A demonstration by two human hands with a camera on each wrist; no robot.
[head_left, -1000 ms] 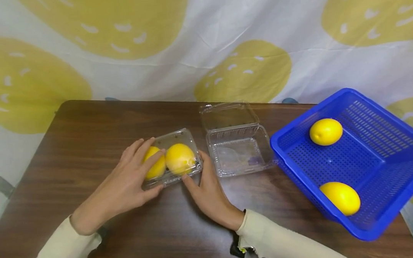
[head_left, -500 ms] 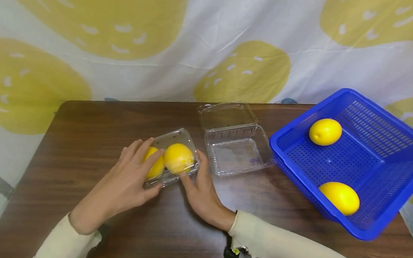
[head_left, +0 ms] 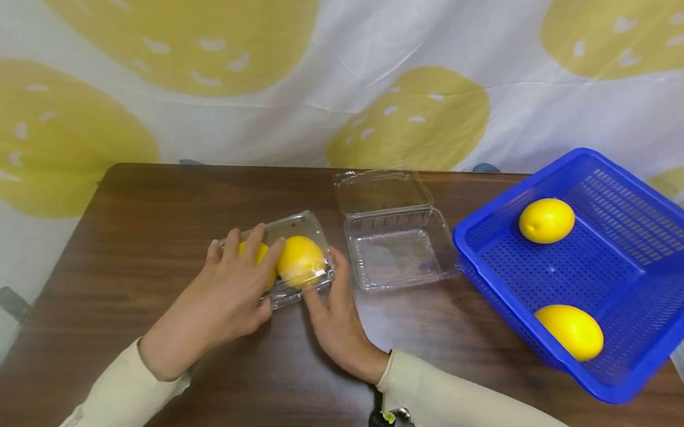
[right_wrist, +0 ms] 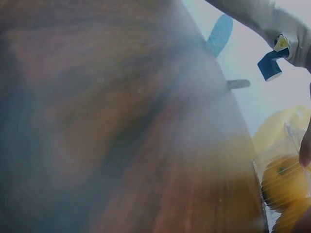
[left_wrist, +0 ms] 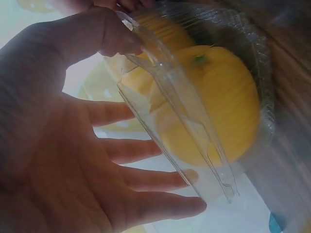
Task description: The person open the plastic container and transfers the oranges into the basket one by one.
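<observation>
In the head view a clear plastic clamshell box [head_left: 290,226] lies on the table with two lemons in it, one at right [head_left: 301,261] and one partly under my left fingers. My left hand [head_left: 220,301] holds its left side, fingers spread over the lid and thumb at the front rim. The left wrist view shows that thumb bent against the box's edges, beside a lemon [left_wrist: 228,107]. My right hand [head_left: 344,331] grips the box's right front corner, thumb in front and fingers along the side. The right wrist view catches only part of the box and its lemons.
A second clear clamshell box [head_left: 395,256] stands with its lid raised right of my right hand. Farther right sits a blue plastic basket [head_left: 585,270] with two lemons inside, one at back [head_left: 547,221] and one at front [head_left: 571,332]. A patterned curtain [head_left: 392,46] hangs behind the table.
My left hand has slid slightly right over the lid, its fingers more bent and its thumb drawn in at the front rim. The right hand and the box stay almost in place.
</observation>
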